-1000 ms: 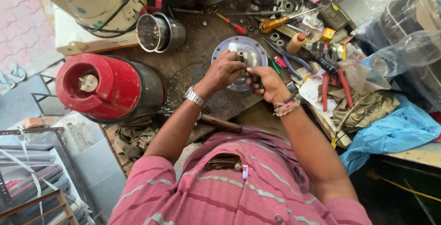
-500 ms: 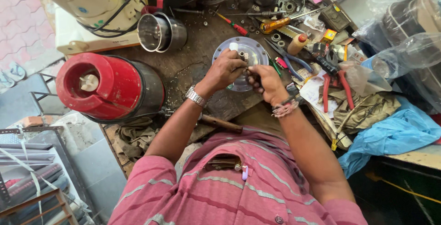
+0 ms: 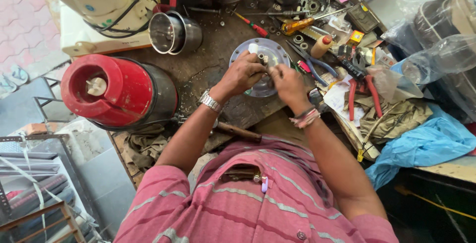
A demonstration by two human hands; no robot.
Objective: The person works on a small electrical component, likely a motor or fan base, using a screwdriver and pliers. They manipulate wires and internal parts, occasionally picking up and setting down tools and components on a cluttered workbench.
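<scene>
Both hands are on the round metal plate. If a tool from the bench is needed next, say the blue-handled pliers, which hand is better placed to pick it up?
Probably the right hand. The blue-handled pliers lie just past the round metal plate on its side, while the left hand would have to cross over the plate.

Bright, even daylight fills the bench (image 3: 208,69); shadows are soft, plastic bags (image 3: 436,44) at right glare, edges bend from the wide lens, focus mostly sharp.

A pink short-sleeved shirt (image 3: 258,208) with grey stripes, a silver wristwatch (image 3: 210,101) on the left wrist, pink thread bands (image 3: 306,118) on the right.
</scene>
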